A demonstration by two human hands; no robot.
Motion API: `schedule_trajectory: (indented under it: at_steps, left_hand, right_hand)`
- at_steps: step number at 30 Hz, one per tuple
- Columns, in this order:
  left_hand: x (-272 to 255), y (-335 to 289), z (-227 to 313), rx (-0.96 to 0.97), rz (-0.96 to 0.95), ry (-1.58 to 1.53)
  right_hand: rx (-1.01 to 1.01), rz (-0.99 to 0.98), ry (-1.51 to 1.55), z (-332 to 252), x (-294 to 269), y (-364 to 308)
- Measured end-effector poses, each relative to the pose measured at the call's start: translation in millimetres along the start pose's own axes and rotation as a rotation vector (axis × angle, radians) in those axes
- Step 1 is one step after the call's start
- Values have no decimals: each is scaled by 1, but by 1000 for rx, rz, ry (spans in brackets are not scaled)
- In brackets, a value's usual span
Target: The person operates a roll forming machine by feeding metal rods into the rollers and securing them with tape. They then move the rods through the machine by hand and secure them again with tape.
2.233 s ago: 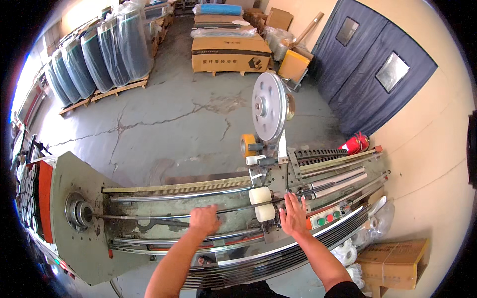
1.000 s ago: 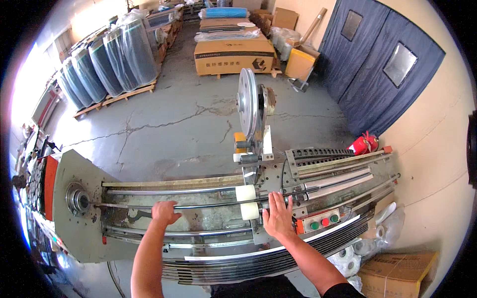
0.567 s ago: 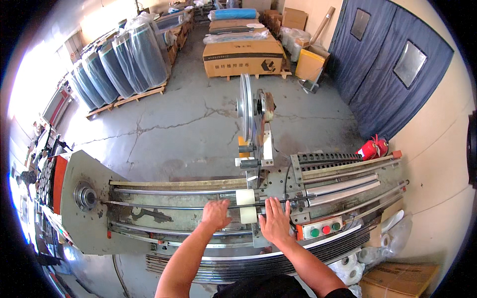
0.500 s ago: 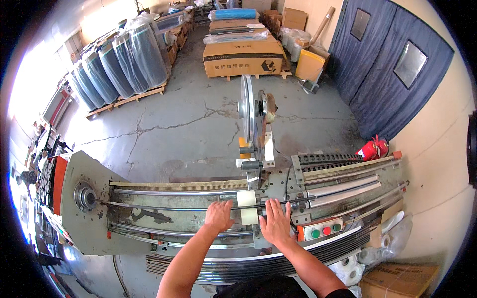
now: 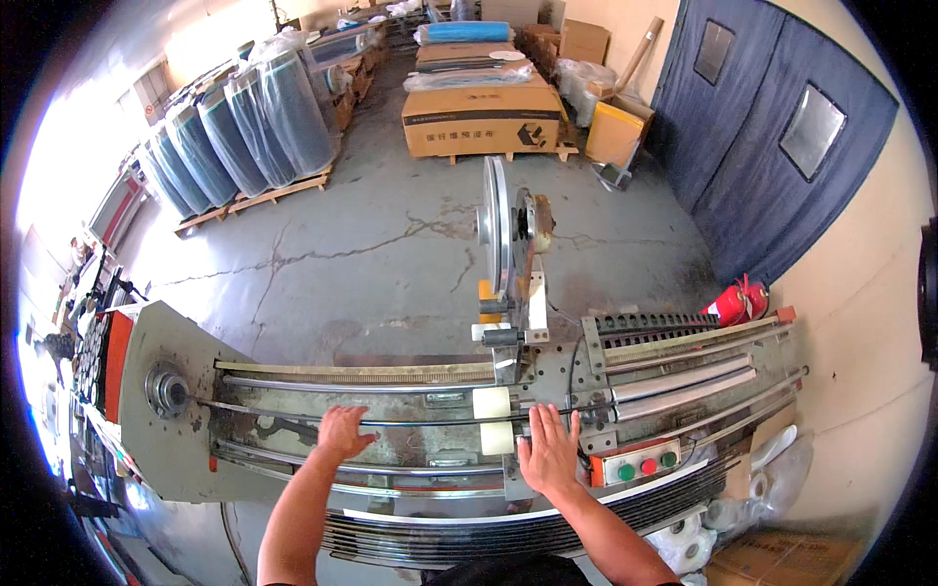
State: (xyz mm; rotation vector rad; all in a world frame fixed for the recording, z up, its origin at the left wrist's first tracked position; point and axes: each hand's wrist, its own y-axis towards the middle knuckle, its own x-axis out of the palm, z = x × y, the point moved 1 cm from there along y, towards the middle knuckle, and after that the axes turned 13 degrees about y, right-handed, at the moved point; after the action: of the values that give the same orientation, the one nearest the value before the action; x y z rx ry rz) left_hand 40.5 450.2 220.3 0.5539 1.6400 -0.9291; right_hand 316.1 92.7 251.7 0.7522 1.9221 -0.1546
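Observation:
A long thin dark rod (image 5: 430, 423) runs across the bed of a winding machine (image 5: 391, 400), from the round chuck (image 5: 168, 389) on the left toward the carriage. My left hand (image 5: 344, 433) lies palm down over the rod, fingers stretched and thumb apart. To the right of the pale roller pair (image 5: 496, 436), my right hand (image 5: 552, 451) rests flat on the rod with its fingers extended. Neither hand is wrapped round it. The rod's part beneath each palm is hidden.
A button box (image 5: 640, 467) is right of my right hand. Behind the carriage rises a large metal wheel (image 5: 498, 230). Many dark rods (image 5: 440, 537) lie along the near side. Red extinguishers (image 5: 738, 301), wrapped rolls (image 5: 293, 117) and a large carton (image 5: 479, 127) stand farther off.
My left hand has slid left along the rod, away from the rollers. My right hand stays by the rollers, its fingers still flat. The whole view has shifted slightly.

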Motion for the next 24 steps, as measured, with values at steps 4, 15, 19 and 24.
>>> schedule_trajectory:
  at_steps: [4, 15, 19, 24]
  left_hand:
    - [24, -3, -65, -109, -2, 58]
    - [-15, 16, 18, -91, -197, 56]
    - [-41, 20, 62, -46, -214, 27]
    - [-44, 27, 98, 11, -198, -12]
  right_hand:
    - [6, 17, 3, 0, 1, -2]
    - [20, 37, 11, 2, -1, -2]
    - [28, 38, 9, 7, 1, -5]
    - [14, 40, 11, 5, 2, -4]
